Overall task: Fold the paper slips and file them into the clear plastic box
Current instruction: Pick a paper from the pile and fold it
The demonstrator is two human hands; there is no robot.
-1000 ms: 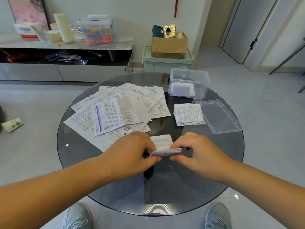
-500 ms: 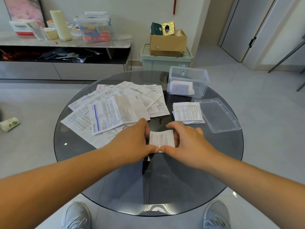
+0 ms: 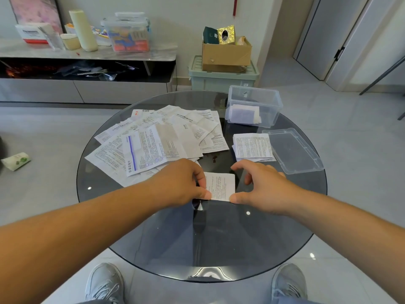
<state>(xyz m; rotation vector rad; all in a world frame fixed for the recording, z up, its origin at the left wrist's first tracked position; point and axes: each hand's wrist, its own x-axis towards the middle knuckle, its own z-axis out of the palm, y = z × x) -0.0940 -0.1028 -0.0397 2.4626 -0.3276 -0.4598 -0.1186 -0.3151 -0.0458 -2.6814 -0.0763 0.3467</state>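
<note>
A small folded paper slip (image 3: 221,186) lies flat on the round glass table (image 3: 219,242) between my hands. My left hand (image 3: 177,183) pinches its left edge with thumb and fingers. My right hand (image 3: 260,185) touches the slip's near right corner with the thumb, its other fingers spread above the glass. A loose spread of unfolded printed slips (image 3: 157,141) covers the table's far left. A short stack of folded slips (image 3: 253,147) sits to the right of it. The clear plastic box (image 3: 254,106) stands at the far right with folded slips inside.
The box's clear lid (image 3: 292,150) lies on the table right of the folded stack. Beyond the table stand a green crate with a cardboard box (image 3: 225,53) on it and a low shelf unit (image 3: 87,55) holding containers. My shoes show under the glass.
The slip was held up and creased between both hands; it has since been laid flat on the glass further from me. My right fingers have lifted off and spread apart.
</note>
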